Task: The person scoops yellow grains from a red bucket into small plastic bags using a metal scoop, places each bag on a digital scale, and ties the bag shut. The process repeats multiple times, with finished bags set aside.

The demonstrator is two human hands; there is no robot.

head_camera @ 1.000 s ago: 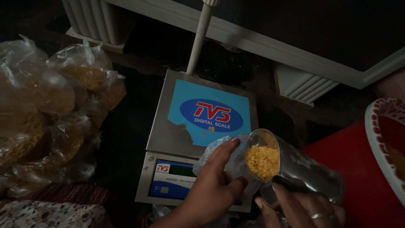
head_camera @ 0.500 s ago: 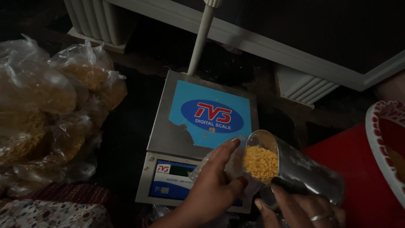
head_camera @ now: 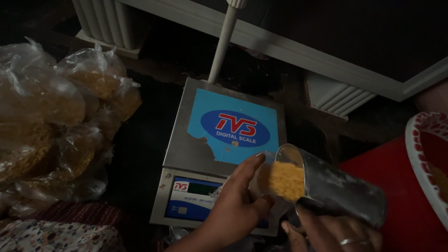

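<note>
Dim scale (head_camera: 219, 140), tumbler (head_camera: 326, 186) of yellow grains (head_camera: 285, 179) — unmoved, left hand (head_camera: 238, 205) steady

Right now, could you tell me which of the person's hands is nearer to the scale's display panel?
Left. The left hand lies over the display panel of the scale, holding a clear bag; the right hand grips the metal cup, off to the panel's right.

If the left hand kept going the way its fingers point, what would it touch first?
Probably the scale's blue-topped platform: the left hand points up and right across it, beside the tilted metal cup. Depth is unclear.
</note>
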